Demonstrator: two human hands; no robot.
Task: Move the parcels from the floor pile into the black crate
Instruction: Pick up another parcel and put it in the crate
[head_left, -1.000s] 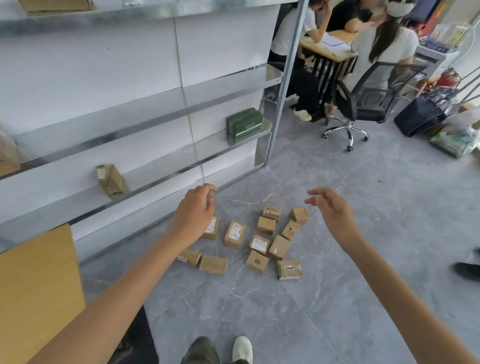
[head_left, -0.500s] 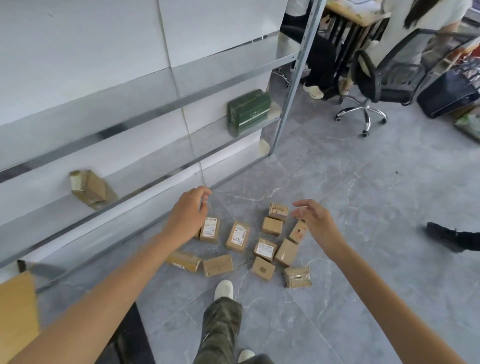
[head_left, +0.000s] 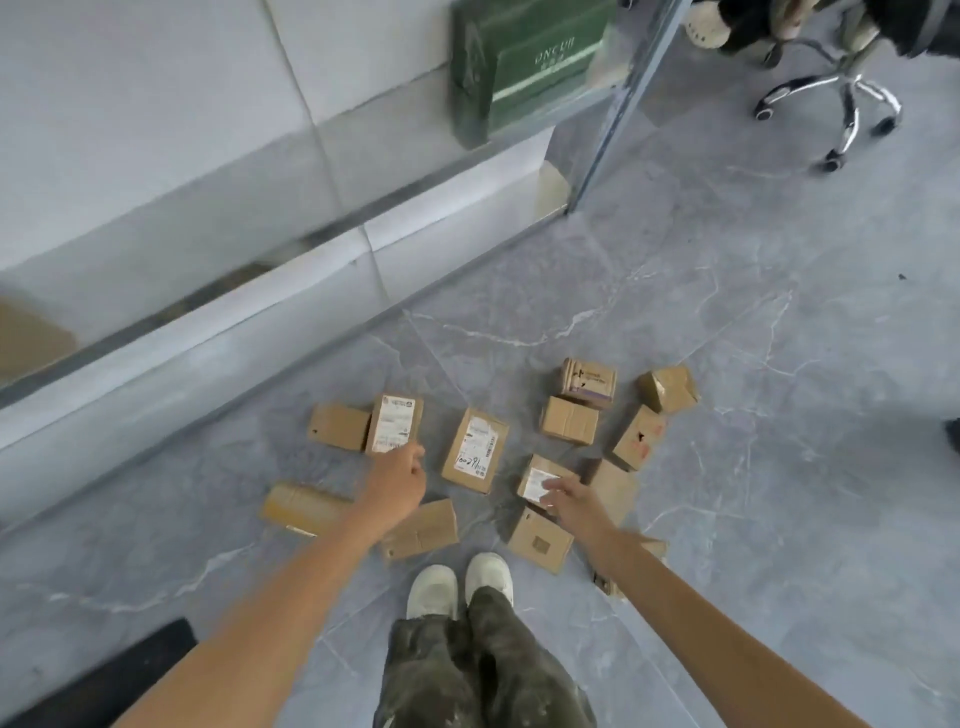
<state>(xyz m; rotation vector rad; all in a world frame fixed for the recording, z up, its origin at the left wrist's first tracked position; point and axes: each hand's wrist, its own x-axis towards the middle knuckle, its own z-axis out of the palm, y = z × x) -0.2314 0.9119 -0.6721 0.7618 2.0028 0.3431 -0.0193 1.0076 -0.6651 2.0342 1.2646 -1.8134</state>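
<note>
Several small brown cardboard parcels lie scattered on the grey floor ahead of my feet. My left hand (head_left: 397, 480) hovers with loosely curled fingers at the near end of a labelled parcel (head_left: 394, 423) and holds nothing. My right hand (head_left: 569, 501) reaches with fingers extended over another labelled parcel (head_left: 537, 475), touching or just above it. A plain parcel (head_left: 540, 540) lies right under that wrist. A long labelled parcel (head_left: 475, 449) sits between my hands. A black edge (head_left: 104, 675) at the bottom left may be the crate.
A metal shelf rack (head_left: 618, 104) runs along the wall on the left, with a green box (head_left: 519, 62) on its low shelf. An office chair base (head_left: 836, 104) stands at the top right. My white shoes (head_left: 457, 590) stand just before the pile.
My view has dropped and closed in on the pile. Both hands have come down from above the parcels to just over them, the right one onto a labelled parcel.
</note>
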